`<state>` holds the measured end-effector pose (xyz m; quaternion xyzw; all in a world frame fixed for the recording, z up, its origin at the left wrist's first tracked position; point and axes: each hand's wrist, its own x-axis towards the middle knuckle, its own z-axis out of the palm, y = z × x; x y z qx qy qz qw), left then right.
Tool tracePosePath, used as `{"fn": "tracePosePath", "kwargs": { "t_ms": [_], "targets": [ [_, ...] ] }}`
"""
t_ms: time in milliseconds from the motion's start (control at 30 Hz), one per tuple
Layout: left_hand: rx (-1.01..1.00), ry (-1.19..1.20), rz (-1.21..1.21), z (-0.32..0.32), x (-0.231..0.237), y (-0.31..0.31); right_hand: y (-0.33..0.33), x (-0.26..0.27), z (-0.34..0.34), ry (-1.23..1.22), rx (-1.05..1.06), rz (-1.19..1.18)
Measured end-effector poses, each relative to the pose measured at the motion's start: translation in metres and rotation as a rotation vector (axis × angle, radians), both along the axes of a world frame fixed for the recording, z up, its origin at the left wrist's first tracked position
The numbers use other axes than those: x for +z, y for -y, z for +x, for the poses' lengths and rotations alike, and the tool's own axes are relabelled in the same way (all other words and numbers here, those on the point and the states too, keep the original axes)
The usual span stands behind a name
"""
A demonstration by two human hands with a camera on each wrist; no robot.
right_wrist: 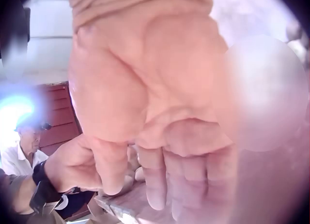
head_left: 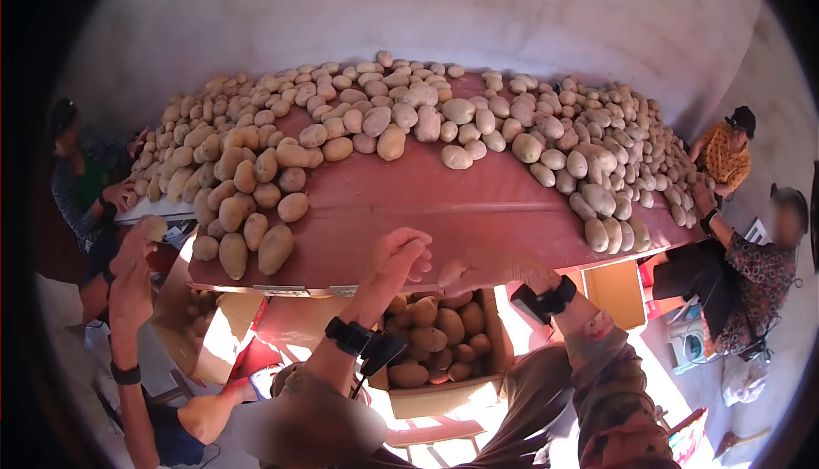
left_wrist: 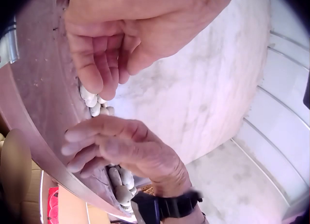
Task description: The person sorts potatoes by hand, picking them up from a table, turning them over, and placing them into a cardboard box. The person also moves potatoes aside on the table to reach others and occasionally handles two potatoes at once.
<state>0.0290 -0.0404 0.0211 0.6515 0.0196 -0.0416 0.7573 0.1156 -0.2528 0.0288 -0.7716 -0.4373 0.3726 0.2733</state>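
Observation:
In the head view my left hand (head_left: 394, 266) is above the red table's (head_left: 409, 192) front edge, fingers loosely bent, holding nothing. My right hand (head_left: 495, 273), slightly blurred, hovers to its right with no object in it. A gap separates the two. Beneath them a cardboard box (head_left: 452, 402) holds many potatoes (head_left: 450, 326). The left wrist view has my left hand (left_wrist: 140, 30) with fingers hanging and my right hand (left_wrist: 131, 149) below it, both without an object. The right wrist view shows my right palm (right_wrist: 155, 98) close up, fingers extended, and my left hand (right_wrist: 75, 166) behind.
Potatoes (head_left: 418, 98) are spread along the table's back and both sides. Another person's hands (head_left: 132, 277) are at left, one with a potato (head_left: 153, 228). More people sit at far left and right. Further boxes (head_left: 230, 324) stand under the front edge.

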Motion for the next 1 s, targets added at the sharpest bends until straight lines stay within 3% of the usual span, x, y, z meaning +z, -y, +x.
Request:
{"fn": "tracePosePath", "kwargs": {
  "t_ms": [33, 100, 133, 200, 233, 300, 400, 533, 600, 800, 900, 1000],
  "targets": [
    [-0.005, 0.001, -0.005, -0.001, 0.002, 0.002, 0.001, 0.007, 0.007, 0.001, -0.005, -0.005],
    [0.014, -0.016, 0.02, -0.004, 0.011, 0.004, -0.002, 0.025, 0.021, -0.107, -0.344, 0.096],
    [0.014, -0.014, 0.017, -0.005, 0.012, 0.004, -0.002, 0.013, 0.045, -0.105, -0.344, 0.094],
    [-0.011, -0.035, 0.009, -0.006, 0.01, 0.005, -0.005, -0.026, 0.1, 0.425, -0.515, -0.17],
    [-0.008, -0.038, 0.011, -0.006, 0.007, 0.006, -0.012, -0.012, 0.103, 0.421, -0.512, -0.168],
    [-0.011, -0.078, -0.068, -0.006, 0.005, 0.007, -0.033, 0.028, 0.096, 0.886, -0.486, -0.125],
    [-0.027, -0.068, -0.137, -0.006, -0.001, 0.004, -0.035, 0.01, 0.129, 0.972, -0.61, -0.082],
    [-0.067, -0.015, -0.12, -0.008, -0.011, -0.003, -0.04, -0.005, 0.16, 0.899, -0.69, -0.174],
    [-0.045, -0.012, -0.108, -0.012, -0.004, -0.004, -0.039, -0.012, 0.177, 0.685, -0.697, -0.173],
    [-0.039, -0.06, -0.088, -0.015, -0.002, -0.007, -0.037, -0.059, 0.228, 0.716, -0.737, -0.152],
    [-0.03, -0.049, -0.057, -0.013, -0.002, -0.01, -0.041, -0.056, 0.232, 0.725, -0.782, -0.189],
    [-0.036, -0.064, -0.063, -0.009, -0.003, -0.008, -0.038, -0.046, 0.222, 0.73, -0.679, -0.155]
  ]
}}
